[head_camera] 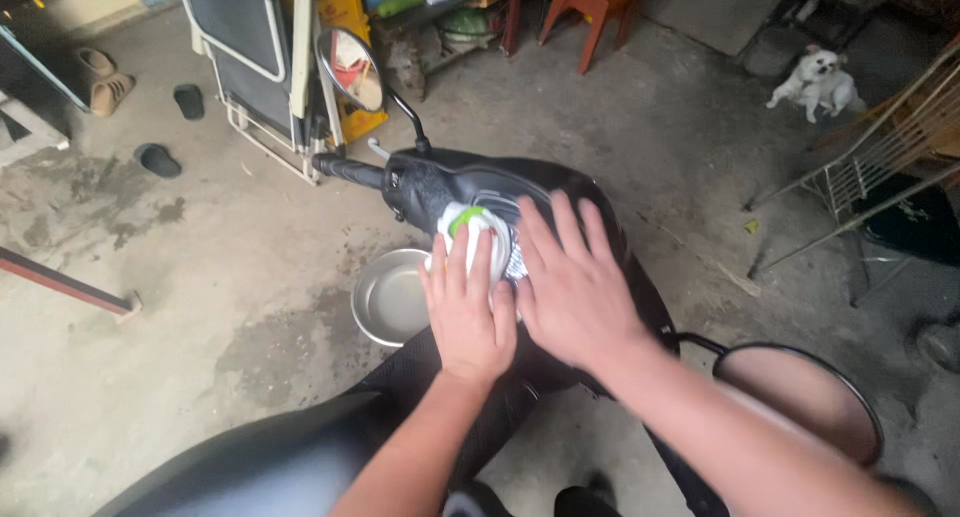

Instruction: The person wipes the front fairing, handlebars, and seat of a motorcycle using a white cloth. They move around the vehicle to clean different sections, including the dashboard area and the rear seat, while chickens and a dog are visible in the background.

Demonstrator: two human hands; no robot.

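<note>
Bare hands: 2 – left [468, 312], right [575, 282] | black scooter [440, 182]: 1 | round mirrors [350, 69]: 2 | steel bowl [385, 302]: 1 | white dog [818, 82]: 1 | loose sandals [158, 160]: 4 | red plastic chair [590, 2]: 1

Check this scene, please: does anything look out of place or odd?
Nothing looks damaged or spilled. Both hands, left and right, press a white cloth on the scooter. A metal bowl sits on the floor beside it, and sandals lie scattered.

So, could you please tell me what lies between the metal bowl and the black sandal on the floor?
Only bare, stained concrete floor, in the head view.
</note>
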